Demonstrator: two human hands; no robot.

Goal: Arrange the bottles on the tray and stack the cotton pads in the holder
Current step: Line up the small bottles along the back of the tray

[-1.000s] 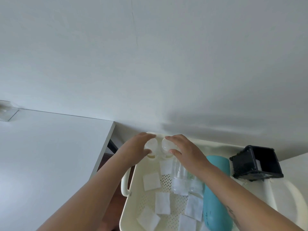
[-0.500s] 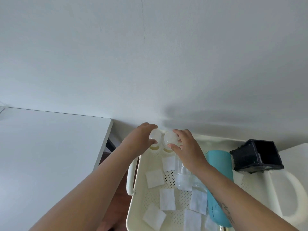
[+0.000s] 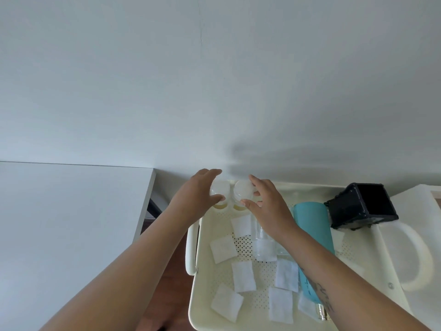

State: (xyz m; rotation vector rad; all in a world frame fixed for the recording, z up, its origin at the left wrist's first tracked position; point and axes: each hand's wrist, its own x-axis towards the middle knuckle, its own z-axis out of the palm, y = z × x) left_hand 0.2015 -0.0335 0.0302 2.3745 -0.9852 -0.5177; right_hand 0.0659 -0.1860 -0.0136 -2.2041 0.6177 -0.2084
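Note:
Two small white-capped bottles stand side by side at the far left corner of the cream perforated tray (image 3: 202,295). My left hand (image 3: 193,197) wraps the left bottle (image 3: 220,188), and my right hand (image 3: 267,204) grips the cap of the right bottle (image 3: 243,191). Several square white cotton pads (image 3: 243,275) lie scattered over the tray floor. A clear bottle (image 3: 263,244) lies flat under my right forearm. Along the tray's right part lies a teal bottle (image 3: 312,225). The black square holder (image 3: 362,209) is tipped on its side at the far right.
A white table (image 3: 66,223) stands to the left, with a narrow gap showing brown floor (image 3: 167,295) between it and the tray. A white wall rises right behind the tray. The tray has looped handles at its left side (image 3: 191,252) and its right side (image 3: 420,256).
Both hands stay on the two capped bottles at the tray's far corner; the bottles stand slightly farther apart and my fingers have spread a little. The view has shifted slightly.

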